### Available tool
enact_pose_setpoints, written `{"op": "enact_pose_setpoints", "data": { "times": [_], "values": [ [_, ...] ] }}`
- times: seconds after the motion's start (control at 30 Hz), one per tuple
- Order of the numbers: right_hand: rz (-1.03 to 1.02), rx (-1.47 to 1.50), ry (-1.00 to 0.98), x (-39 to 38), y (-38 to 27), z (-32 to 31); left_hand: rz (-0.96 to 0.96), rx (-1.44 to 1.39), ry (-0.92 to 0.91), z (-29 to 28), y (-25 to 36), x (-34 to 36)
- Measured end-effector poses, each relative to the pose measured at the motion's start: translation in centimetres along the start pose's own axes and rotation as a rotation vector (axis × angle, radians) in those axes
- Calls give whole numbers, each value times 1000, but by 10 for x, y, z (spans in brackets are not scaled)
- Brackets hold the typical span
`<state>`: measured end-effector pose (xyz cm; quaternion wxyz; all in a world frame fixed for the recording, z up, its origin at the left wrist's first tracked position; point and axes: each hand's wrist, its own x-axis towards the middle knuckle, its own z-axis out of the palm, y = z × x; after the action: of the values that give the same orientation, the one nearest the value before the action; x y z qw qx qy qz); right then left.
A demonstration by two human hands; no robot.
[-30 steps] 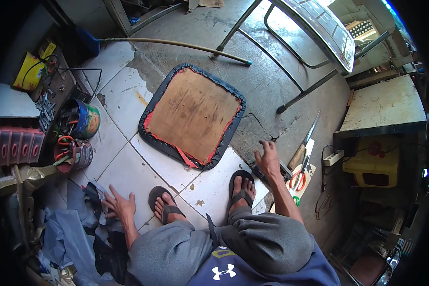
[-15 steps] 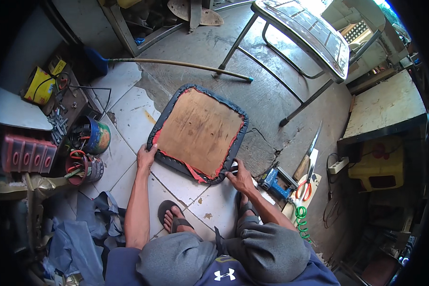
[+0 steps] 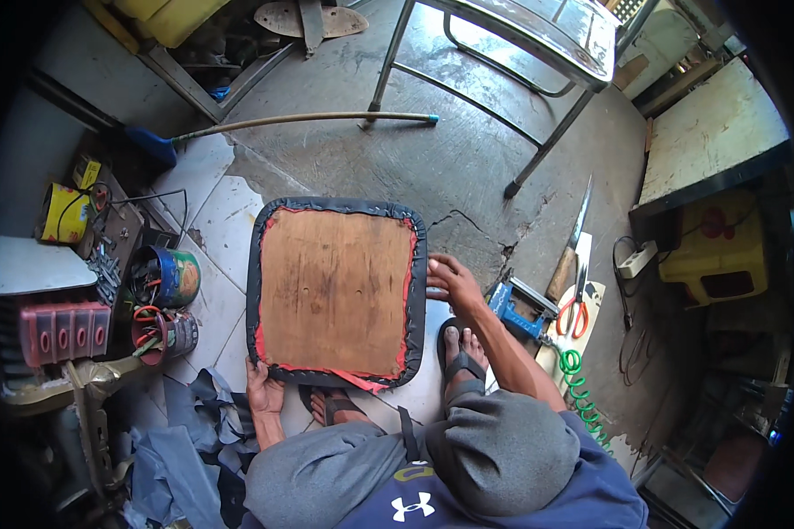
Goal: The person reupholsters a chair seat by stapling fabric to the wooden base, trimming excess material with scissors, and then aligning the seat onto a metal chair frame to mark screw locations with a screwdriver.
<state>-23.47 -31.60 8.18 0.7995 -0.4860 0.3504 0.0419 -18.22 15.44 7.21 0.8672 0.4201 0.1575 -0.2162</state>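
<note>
A square chair seat lies underside up in front of me. Its bare wooden board is framed by black covering folded over the edges, with red material showing between. A loose red strip hangs from the near edge. My left hand grips the near left corner, thumb on top and fingers partly hidden beneath. At the right edge, my right hand has its fingers apart, the fingertips at or just beside the black rim. Right of that hand lies a blue staple gun with a green coiled hose.
Orange-handled scissors and a wooden-handled blade lie at right. Tool buckets and a red drawer box stand left. A broom lies beyond the seat, near a metal-legged table. Grey scraps are at lower left.
The seat has turned to sit squarer to me and shifted left and nearer. My right hand has loosened from the near right corner and moved up along the right edge.
</note>
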Motion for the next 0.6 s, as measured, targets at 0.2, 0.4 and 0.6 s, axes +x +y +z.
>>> {"op": "enact_pose_setpoints", "data": {
  "times": [0.2, 0.4, 0.6],
  "values": [
    [-22, 95, -14, 32, -14, 0, -33, 37, -95, -10, 5, -35],
    [68, 153, 15, 21, -6, 17, -5, 14, 3, -30, 3, -52],
    [71, -49, 103, 14, -2, 15, -42, 45, 44, -23, -4, -60]
  ]
}}
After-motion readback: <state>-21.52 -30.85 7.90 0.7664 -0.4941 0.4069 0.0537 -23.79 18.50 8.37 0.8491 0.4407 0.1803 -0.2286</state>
